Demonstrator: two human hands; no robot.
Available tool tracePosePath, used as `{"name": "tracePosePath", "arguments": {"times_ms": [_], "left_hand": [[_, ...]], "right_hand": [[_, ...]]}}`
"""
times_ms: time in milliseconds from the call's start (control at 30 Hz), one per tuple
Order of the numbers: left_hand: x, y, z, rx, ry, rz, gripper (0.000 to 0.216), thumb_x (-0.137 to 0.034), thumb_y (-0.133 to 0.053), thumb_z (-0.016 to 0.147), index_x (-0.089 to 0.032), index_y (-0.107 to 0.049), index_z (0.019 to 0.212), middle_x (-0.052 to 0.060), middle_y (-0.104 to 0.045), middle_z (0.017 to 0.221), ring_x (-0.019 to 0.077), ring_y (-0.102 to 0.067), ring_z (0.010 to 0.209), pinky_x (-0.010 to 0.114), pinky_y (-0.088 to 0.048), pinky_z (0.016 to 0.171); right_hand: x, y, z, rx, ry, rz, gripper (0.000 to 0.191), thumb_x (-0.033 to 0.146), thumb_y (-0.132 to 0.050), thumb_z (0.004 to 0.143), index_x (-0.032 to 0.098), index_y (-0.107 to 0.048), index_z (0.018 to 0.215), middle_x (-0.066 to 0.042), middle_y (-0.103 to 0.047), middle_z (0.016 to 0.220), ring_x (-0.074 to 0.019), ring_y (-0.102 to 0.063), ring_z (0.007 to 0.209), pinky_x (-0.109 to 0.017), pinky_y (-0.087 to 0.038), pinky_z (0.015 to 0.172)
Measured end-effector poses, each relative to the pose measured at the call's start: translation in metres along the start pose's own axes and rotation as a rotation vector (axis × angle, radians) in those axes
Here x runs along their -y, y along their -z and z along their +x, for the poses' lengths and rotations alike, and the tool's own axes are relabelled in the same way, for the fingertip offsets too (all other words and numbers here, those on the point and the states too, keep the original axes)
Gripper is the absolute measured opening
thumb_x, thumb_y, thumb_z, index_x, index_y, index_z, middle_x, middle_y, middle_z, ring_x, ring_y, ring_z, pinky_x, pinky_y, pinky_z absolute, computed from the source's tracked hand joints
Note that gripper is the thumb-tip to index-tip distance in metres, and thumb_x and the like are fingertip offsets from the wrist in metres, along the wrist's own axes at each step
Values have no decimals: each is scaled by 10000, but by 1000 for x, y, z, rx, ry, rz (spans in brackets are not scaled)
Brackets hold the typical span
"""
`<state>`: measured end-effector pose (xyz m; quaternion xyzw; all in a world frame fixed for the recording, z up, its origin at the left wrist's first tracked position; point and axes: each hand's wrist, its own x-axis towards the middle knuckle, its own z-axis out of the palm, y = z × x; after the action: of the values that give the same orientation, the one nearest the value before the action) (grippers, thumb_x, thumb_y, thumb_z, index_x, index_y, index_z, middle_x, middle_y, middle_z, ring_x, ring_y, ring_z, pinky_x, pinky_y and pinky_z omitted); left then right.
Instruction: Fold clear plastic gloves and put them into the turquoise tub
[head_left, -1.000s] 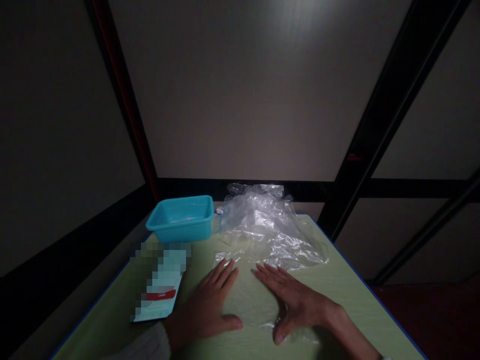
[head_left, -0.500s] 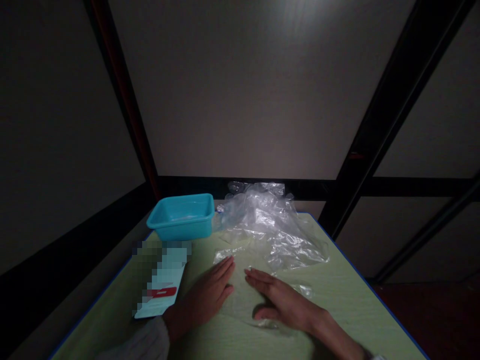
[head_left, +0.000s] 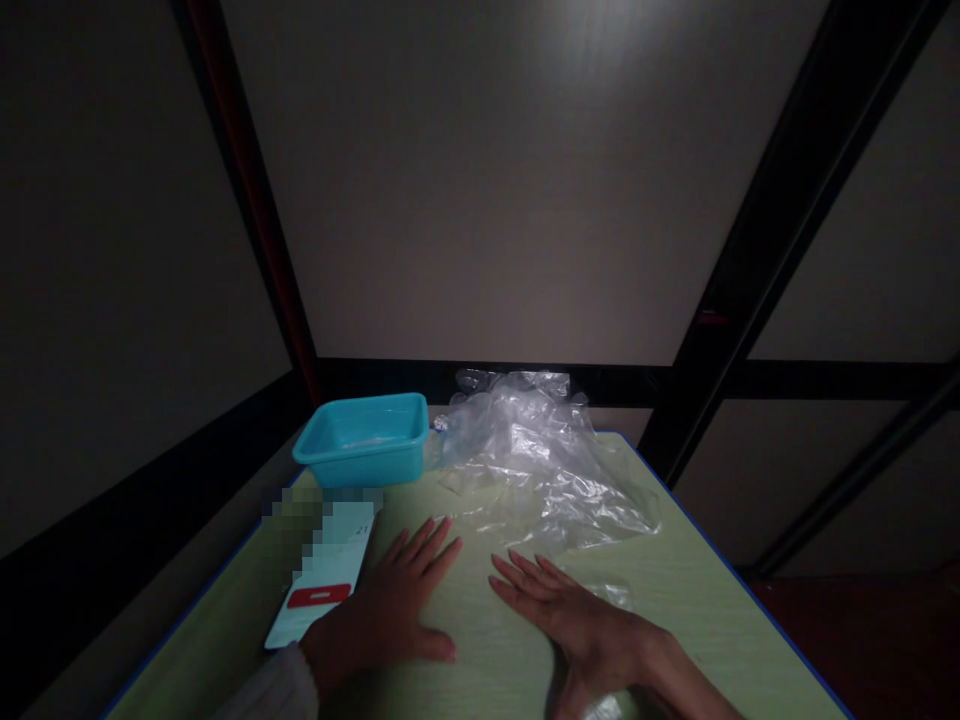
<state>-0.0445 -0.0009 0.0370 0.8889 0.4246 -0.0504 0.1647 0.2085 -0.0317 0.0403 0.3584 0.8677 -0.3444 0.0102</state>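
My left hand (head_left: 397, 600) is palm down over the table with its fingers spread, holding nothing. It is just right of a phone (head_left: 330, 570) with a lit screen and a red bar. My right hand (head_left: 577, 620) is also palm down, fingers stretched out and a little apart, with nothing gripped. Beside and under it, glints show a thin clear plastic bag (head_left: 616, 596); most of its outline is too transparent or covered to make out. Beyond both hands rises a crumpled heap of clear plastic bags (head_left: 532, 450).
A blue plastic basin (head_left: 367, 466) stands at the table's far left corner. The pale green table (head_left: 720, 600) has a blue edge and meets a grey panelled wall (head_left: 495, 200) at the back. Reddish floor (head_left: 862, 620) shows at the right.
My hands have moved from close together to farther apart, and the fingers of both have spread. The glints on the thin plastic have shifted, while the heap, basin and phone stay in place.
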Motion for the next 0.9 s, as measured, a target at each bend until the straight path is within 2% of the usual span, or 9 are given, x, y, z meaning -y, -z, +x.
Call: {"name": "tracePosePath", "arguments": {"times_ms": [133,300,367,433,500,600,667,733,900], "left_hand": [[-9,2,-10,18,12,-24,991,-485,-711,629,-189,-202,1426,168,-77,1489,335,-63,1369,551,-137,1064],[-7,-5,-23,-3,1,6,1043,-545,-723,583,-210,-211,1428,178,-144,1486,370,-132,1357,558,-166,1052],[-3,-6,-24,-49,-27,24,1078,-578,-731,549,-219,-220,1428,179,-150,1485,393,-144,1348,570,-165,1047],[0,-6,-22,-103,-51,30,1060,-585,-734,549,-226,-249,1420,169,-143,1487,411,-132,1344,593,-159,1042],[-3,-6,-16,-181,-71,22,889,-524,-696,658,-232,-305,1401,137,-159,1488,394,-144,1346,592,-171,1050],[-16,-10,-2,-317,-120,-12,545,-286,-544,841,-243,-387,1361,65,-248,1474,304,-253,1337,493,-241,1086],[-27,-14,7,-353,-133,-56,514,-172,-485,845,-226,-408,1350,51,-308,1451,268,-326,1311,427,-296,1085],[-34,-20,14,-334,-104,-94,532,-140,-465,836,-186,-394,1361,65,-320,1444,267,-345,1301,400,-307,1088],[-27,-35,20,-316,-163,-104,579,-279,-510,855,-177,-327,1395,83,-280,1462,265,-292,1327,412,-239,1117]], "right_hand": [[3,-5,-1,1,36,16,1120,394,-801,533,212,-159,1433,-141,-67,1490,-341,-27,1356,-542,-53,1075],[9,-9,-9,-15,65,68,737,332,-620,778,254,-254,1414,-95,-139,1490,-286,-91,1363,-516,-108,1083],[14,-3,-13,-23,87,79,718,378,-612,787,257,-275,1409,-88,-178,1486,-283,-121,1362,-502,-147,1084],[21,4,-15,-41,109,71,811,410,-684,715,219,-302,1404,-105,-227,1477,-295,-156,1358,-487,-181,1084],[27,8,-13,-229,54,77,708,377,-663,753,190,-378,1373,-113,-337,1441,-277,-270,1332,-453,-254,1075],[29,4,-3,-490,-28,52,466,264,-489,883,160,-441,1334,-116,-453,1371,-236,-416,1257,-402,-335,1052],[24,-3,7,-533,-48,1,455,229,-434,899,135,-424,1344,-125,-450,1372,-234,-410,1263,-395,-333,1059],[18,-11,16,-522,-53,-54,499,244,-433,902,118,-363,1380,-129,-385,1414,-234,-348,1301,-386,-301,1081],[4,-21,26,-426,-79,-192,654,430,-452,896,96,-252,1422,-153,-243,1465,-265,-208,1353,-445,-198,1110]]}}
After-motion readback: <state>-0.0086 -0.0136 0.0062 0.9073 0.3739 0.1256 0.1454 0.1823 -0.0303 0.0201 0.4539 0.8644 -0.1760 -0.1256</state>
